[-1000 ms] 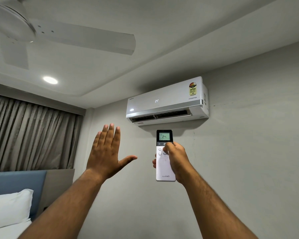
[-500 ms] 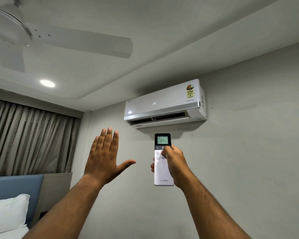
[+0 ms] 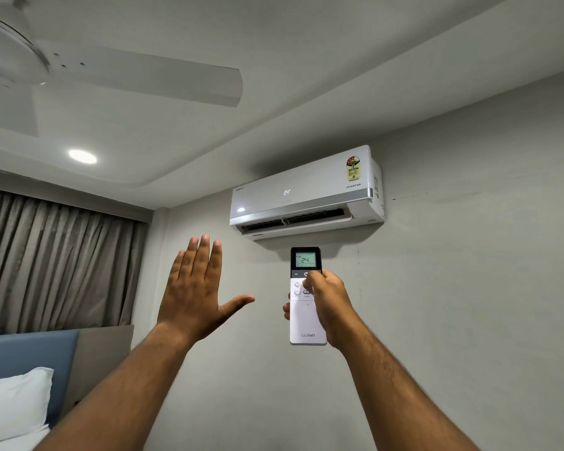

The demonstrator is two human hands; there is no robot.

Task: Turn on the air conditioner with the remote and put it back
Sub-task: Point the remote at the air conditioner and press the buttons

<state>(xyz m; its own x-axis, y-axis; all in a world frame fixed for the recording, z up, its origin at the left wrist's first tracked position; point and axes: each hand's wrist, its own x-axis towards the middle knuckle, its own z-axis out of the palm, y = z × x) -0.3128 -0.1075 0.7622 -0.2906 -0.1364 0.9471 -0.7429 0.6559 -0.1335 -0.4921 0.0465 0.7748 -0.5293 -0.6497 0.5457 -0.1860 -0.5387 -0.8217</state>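
The right hand [image 3: 328, 304] grips the white remote [image 3: 306, 317] upright, aimed just below the wall-mounted air conditioner [image 3: 303, 193], thumb on the upper buttons; both displays read 24. The left hand [image 3: 196, 294] is raised, empty, palm forward, fingers straight together, thumb spread.

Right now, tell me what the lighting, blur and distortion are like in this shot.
Head view: the recessed ceiling light blows out white and glints on the air conditioner; that unit casts a soft shadow on the wall behind the remote; the ceiling fan looks smeared; wide-angle bending tilts the walls and stretches both forearms; the remote's screen and the unit's display both read 24 sharply.
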